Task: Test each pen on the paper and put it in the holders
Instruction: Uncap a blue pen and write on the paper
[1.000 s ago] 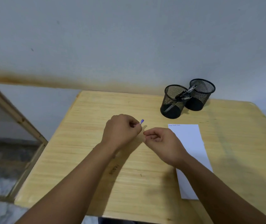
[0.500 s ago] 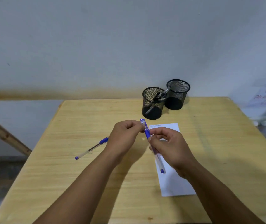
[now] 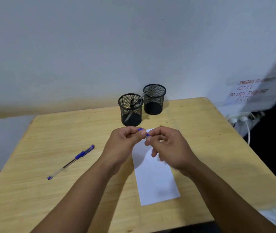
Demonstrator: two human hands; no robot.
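My left hand point(image 3: 123, 143) pinches a small blue cap point(image 3: 140, 129) at its fingertips. My right hand point(image 3: 169, 148) pinches the blue end of a pen point(image 3: 147, 135) just to the right of the cap; the rest of this pen is hidden behind my fingers. Both hands hover over the top of a white paper strip point(image 3: 155, 182). A second blue pen point(image 3: 71, 161) lies on the table to the left. Two black mesh holders stand at the back: the left holder point(image 3: 131, 113) contains dark pens, the right holder point(image 3: 154, 101) looks empty.
The wooden table point(image 3: 50, 199) ends close behind the holders at a white wall. Off its right edge are white cables and plugs point(image 3: 244, 121) and a handwritten notice point(image 3: 246, 93). The table's front edge runs near the bottom of the view.
The pen's long barrel, which hung below my right hand, is now hidden. The two blue ends at my fingertips have come slightly apart. My view has shifted right.
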